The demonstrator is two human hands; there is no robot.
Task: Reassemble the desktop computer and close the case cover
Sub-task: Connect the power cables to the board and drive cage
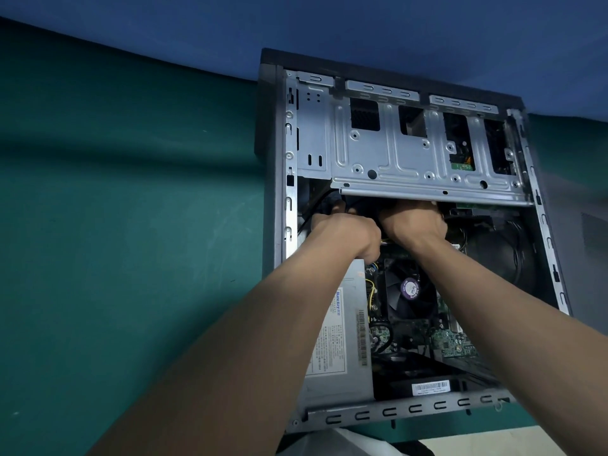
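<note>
Two hands reach into one open desktop computer case (279,179), which lies on its side with the open face up. The left hand (345,230) and the right hand (413,225) sit side by side, almost touching, at the near edge of the metal drive cage (388,153), which spans the far half of the case. The right hand's fingers go under that edge and are hidden, so whether it grips anything cannot be told. The left hand's fingers bend into the dark gap beside a black cable (314,205). What they hold, if anything, cannot be told either.

Under the forearms lie one grey power supply (332,343) on the left, one black CPU fan (406,296) with a purple centre sticker beside it, and the green motherboard (455,345) to the right. Two white barcode labels show: one on the power supply (362,337), one on a black part (430,387) by the near rim.

The case rests on a dark green desk (131,225). Behind it stands a blue wall (164,24). Something white and crumpled (329,444) shows at the bottom edge, too little of it to name.
</note>
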